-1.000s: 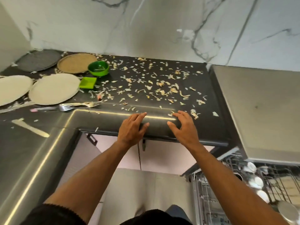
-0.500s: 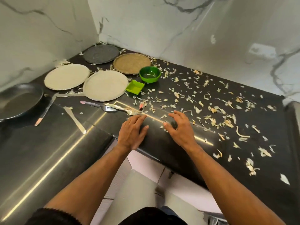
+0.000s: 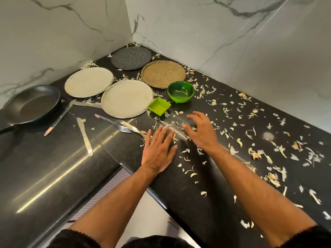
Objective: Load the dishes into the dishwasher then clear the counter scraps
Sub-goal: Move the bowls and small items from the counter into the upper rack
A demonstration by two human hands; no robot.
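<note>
A home kitchen: a glossy black stone L-shaped countertop [image 3: 53, 176] meets white grey-veined marble wall panels [image 3: 206, 33] at its far corner. On the countertop near that corner lie round plates, a black non-stick frying pan [image 3: 30, 104], steel cutlery and pale scattered vegetable peelings [image 3: 268, 154].

White marble-veined wall [image 3: 232, 42] — two faces meeting in a corner, pale floor [image 3: 150, 210] below

Glossy black stone counter [image 3: 53, 167], shiny metal fork [image 3: 114, 125], papery scraps [image 3: 259, 154]
</note>
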